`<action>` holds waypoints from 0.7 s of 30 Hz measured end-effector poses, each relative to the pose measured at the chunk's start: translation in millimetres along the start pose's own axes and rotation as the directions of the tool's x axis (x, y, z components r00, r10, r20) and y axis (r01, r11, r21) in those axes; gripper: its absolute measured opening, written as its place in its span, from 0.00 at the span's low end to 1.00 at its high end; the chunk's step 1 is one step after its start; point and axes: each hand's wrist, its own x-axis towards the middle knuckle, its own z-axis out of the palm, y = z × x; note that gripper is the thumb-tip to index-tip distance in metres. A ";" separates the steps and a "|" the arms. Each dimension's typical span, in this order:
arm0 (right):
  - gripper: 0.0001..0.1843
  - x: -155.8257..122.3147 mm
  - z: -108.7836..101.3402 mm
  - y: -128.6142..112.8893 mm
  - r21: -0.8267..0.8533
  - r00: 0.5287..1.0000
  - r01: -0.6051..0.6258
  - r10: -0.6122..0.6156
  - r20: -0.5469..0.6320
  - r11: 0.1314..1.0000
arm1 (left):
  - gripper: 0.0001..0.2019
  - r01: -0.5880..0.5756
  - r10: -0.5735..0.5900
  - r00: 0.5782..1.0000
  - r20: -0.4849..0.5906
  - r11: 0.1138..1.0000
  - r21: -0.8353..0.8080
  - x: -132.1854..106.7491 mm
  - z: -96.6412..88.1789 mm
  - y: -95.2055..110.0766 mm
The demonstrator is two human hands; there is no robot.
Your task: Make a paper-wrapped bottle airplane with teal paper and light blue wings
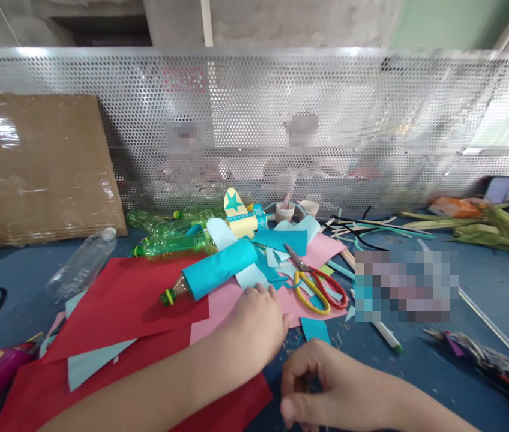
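Note:
My left hand (259, 324) reaches over pink paper (218, 312), its thumb held away from its bent fingers; the fingertips are partly hidden, and no held thing shows. Just beyond it lies a green-capped plastic bottle wrapped in blue paper (221, 270). Scissors (315, 288) with red and yellow handles rest slightly spread to the right of that hand, among blue and white paper scraps (281, 243). Nearer the front edge of the view, my right hand (326, 384) is loosely curled with a gap inside and nothing in it. A small blue paper piece (314, 330) lies just above it.
Red sheets (146, 300) spread at left, near a clear bottle (86, 261) and green bottles (177, 240). Behind are a decorated yellow piece (242, 225) and small cups (284, 212). A marker (387, 336) lies right. Cardboard (38, 162) leans against a perforated metal screen (245, 102); people appear behind it.

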 end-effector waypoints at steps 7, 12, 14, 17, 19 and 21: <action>0.06 2.2 2.7 1.7 0.061 0.998 0.060 -0.058 -0.040 0.996 | 0.17 -0.045 0.047 0.998 0.034 0.997 -0.067 -0.8 -42.9 -27.1; 0.07 5.5 3.8 5.5 0.108 0.992 0.118 -0.113 -0.047 0.987 | 0.11 -0.094 0.095 0.995 0.006 0.989 -0.110 -0.6 -51.2 -43.9; 0.15 5.5 2.8 7.0 0.173 0.999 0.045 -0.041 -0.028 0.984 | 0.12 -0.110 0.107 0.994 -0.030 0.986 -0.127 0.8 -49.8 -42.7; 0.21 1.7 -2.1 4.8 0.090 0.995 -0.088 0.092 -0.040 0.992 | 0.10 -0.115 0.105 0.992 -0.076 0.982 -0.152 5.6 -39.4 -31.8; 0.24 -3.5 -6.5 -1.7 0.006 0.992 -0.092 0.092 -0.090 0.996 | 0.09 -0.144 0.127 0.987 -0.103 0.973 -0.180 9.5 -27.0 -21.4; 0.23 -10.3 -9.7 -12.0 -0.031 0.991 0.002 -0.006 -0.133 1.000 | 0.08 -0.223 0.190 0.969 -0.159 0.949 -0.225 12.3 -12.5 -11.6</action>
